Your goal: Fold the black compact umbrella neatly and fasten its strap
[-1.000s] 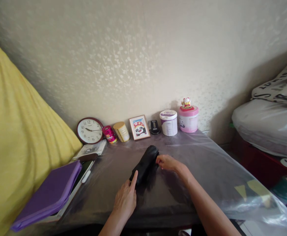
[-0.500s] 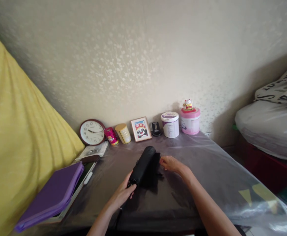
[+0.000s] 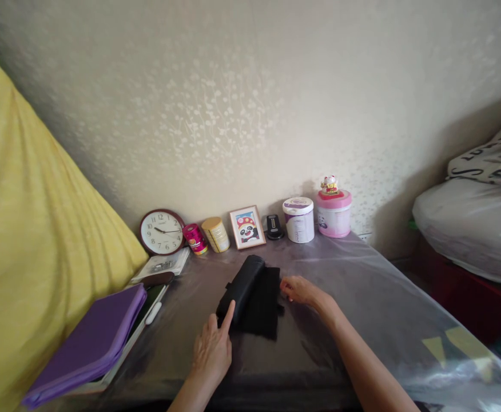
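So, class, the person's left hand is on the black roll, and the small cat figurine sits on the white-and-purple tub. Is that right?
Not quite: the head view shows the small cat figurine on the pink-lidded tub. The left hand is on the black roll.

both hands are left bare, and slim, uncovered forearms are shown: the left hand [image 3: 213,348] is joined by a narrow wrist to the left forearm [image 3: 194,393], the right hand [image 3: 301,290] to the right forearm [image 3: 357,355]. both forearms are cut off by the lower edge; the nails are shown too small to be made out.
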`<state>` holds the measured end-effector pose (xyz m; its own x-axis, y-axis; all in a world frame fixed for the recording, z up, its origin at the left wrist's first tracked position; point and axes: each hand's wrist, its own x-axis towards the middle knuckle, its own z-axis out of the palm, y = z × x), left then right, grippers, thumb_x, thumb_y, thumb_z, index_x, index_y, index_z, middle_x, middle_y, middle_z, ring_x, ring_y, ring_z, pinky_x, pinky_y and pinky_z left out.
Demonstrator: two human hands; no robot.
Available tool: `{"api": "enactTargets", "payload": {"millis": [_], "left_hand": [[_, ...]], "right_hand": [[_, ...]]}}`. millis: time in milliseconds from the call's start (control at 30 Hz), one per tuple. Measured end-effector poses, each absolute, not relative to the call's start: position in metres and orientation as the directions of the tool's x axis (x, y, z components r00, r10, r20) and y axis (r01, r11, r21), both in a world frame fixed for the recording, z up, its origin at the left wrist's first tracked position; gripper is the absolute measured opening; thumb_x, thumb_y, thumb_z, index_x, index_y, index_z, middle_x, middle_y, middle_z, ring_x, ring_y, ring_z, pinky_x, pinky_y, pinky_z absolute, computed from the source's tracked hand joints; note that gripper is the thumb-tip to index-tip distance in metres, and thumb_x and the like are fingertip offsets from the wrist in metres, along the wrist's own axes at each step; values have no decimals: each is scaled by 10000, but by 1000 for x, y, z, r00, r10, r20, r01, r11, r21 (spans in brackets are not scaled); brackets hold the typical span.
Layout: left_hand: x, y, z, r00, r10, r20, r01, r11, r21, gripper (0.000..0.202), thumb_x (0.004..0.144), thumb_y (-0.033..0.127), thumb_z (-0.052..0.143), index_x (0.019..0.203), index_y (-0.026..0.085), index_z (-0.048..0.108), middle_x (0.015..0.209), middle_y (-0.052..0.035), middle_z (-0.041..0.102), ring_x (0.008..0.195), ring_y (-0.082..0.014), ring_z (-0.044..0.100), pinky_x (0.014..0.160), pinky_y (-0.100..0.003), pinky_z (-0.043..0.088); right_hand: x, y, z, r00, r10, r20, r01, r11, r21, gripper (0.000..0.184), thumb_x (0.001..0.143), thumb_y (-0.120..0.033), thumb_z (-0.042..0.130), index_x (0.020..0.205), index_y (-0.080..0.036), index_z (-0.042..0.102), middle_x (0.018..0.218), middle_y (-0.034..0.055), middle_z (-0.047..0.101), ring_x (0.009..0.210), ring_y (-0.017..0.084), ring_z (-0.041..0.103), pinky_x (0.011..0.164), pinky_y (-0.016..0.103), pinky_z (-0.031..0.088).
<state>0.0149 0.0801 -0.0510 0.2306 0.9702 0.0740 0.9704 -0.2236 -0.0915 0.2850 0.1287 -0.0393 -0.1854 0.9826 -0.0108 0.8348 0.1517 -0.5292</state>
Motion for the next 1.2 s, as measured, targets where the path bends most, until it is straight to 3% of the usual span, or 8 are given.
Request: {"api": "enactTargets", "payload": {"millis": [133,267,433,533,633,800,967,1200], "left_hand": [[14,90,-57,191,981,42,980,-189,-61,754,769,96,368,1369,334,-22,1008,-71,496,867,-178,551,701,-274,382],[3,106,-42,175,980,-96,884,-114,454,726,728,132,446,1367,276,134,817,-21,563,718,-144,568,637,-244,383],[-4,103,-13,296,902,-315,492,138,859,484,754,358,444,1199,226,307,552,96,411,393,-60,382,404,-172,309],[-2,97,-6,374,859,-350,430,174,886,381,739,501,439,941,178,450,527,100,361,366,-37,295,383,-175,300],[3,92,-7,371,887,-275,494,62,867,385,737,446,468,1018,184,437,519,93,412,348,-51,325,402,-192,315],[11,89,-5,213,968,135,879,-250,406,532,717,235,491,1231,241,354,739,-3,598,632,-136,576,573,-215,353],[18,86,0,252,966,-51,582,-110,805,571,725,259,462,1264,249,273,572,85,530,333,-59,423,386,-170,308],[8,79,19,428,882,-197,219,110,969,224,669,301,534,855,206,453,403,130,386,302,-41,321,352,-169,291]], "right_hand": [[284,130,-41,-186,982,-15,836,150,-528,220,759,-139,421,795,-165,636,664,29,639,604,125,554,556,215,341],[287,131,-40,-173,985,22,816,156,-556,218,776,-168,415,786,-164,632,636,23,634,584,121,553,552,213,344],[298,132,-34,-58,994,88,819,98,-566,237,794,-180,391,770,-160,626,601,24,625,609,132,563,576,218,353],[306,134,-33,30,993,118,817,43,-575,244,803,-182,371,807,-155,613,682,45,649,649,141,581,580,217,357],[312,135,-33,94,985,148,811,10,-584,241,803,-183,374,854,-166,608,800,67,663,733,166,597,597,222,369],[316,134,-34,141,970,200,812,2,-583,250,768,-153,427,940,-195,603,962,78,654,909,215,578,669,241,390],[316,136,-28,259,935,240,765,-47,-642,261,832,-210,360,945,-208,596,942,46,654,877,179,591,723,245,401],[326,142,-31,385,898,213,533,-28,-846,257,870,-224,398,1074,-148,532,993,58,604,904,166,569,797,314,446]]}}
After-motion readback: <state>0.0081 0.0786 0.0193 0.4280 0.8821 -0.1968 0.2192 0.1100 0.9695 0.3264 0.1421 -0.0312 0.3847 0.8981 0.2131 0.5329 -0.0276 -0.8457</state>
